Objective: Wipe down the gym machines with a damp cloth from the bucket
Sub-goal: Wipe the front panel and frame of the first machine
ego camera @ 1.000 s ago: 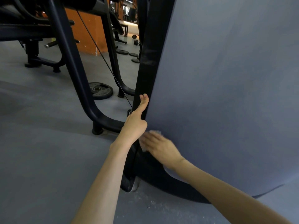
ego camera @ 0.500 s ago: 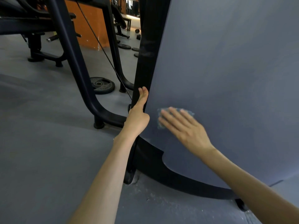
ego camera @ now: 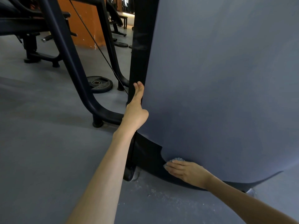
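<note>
My right hand [ego camera: 186,171], fingers flat, presses crumpled blue-grey cloth [ego camera: 178,159] at bottom edge of smooth grey-blue machine panel [ego camera: 226,78]; left hand [ego camera: 135,110], fingers straight, braces panel's left edge.

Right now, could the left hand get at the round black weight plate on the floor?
Probably not: the left hand rests on the black upright post, arm stretched, and the round black weight plate lies beyond the thin cable.

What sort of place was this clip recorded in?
Most likely a gym: a weight plate lies on the floor, a black machine frame with a cable stands beside it, and a bench sits further back.
</note>
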Demonstrator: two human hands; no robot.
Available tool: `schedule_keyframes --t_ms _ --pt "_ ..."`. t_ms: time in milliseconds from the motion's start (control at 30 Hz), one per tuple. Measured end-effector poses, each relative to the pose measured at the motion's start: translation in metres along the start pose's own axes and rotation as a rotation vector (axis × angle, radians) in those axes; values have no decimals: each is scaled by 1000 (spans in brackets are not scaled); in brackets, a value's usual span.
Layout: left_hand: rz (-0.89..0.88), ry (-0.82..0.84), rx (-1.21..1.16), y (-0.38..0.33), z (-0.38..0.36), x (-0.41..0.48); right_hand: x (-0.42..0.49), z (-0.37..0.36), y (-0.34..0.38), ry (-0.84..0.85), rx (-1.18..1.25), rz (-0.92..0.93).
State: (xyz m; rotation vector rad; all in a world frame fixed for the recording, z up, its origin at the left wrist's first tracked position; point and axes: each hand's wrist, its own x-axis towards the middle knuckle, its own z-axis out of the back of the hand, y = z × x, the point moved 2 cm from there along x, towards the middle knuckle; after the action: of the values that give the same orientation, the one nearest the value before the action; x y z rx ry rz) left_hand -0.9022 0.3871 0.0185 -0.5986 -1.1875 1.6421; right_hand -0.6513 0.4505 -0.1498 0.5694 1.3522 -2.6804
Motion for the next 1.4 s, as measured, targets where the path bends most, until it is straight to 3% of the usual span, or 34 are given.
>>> schedule_keyframes --t_ms 67,133,267,367,400,533,600,733,867,1033,1200,1400 --pt "-4 8 -13 1 2 0 -3 4 -2 0 -6 -5" --pt "5 14 -21 1 4 -1 1 17 -12 -118 -1 -77" --pt "3 23 33 -4 9 -5 12 67 -88 -502 49 -443" --pt "19 19 176 -9 15 -6 3 85 -117 -578 10 -657" --pt "36 21 214 -11 18 -5 2 82 -111 -554 3 -636" --pt "109 67 346 -28 23 -4 -7 75 -93 -260 -104 -277" --pt "140 85 380 -41 25 -4 -18 96 -126 -339 -91 -319" --pt "159 50 393 -63 28 -7 -60 159 -220 -654 -69 -654" --pt "14 -153 533 -110 34 -12 -100 206 -286 -763 -103 -822" --pt "-341 -416 656 -191 51 -21 -119 238 -332 -822 -174 -866" --pt "-641 -436 680 -270 60 -17 -147 274 -385 -830 -169 -944" --pt "-793 -411 606 -341 65 -14 -175 305 -429 -859 -155 -964"
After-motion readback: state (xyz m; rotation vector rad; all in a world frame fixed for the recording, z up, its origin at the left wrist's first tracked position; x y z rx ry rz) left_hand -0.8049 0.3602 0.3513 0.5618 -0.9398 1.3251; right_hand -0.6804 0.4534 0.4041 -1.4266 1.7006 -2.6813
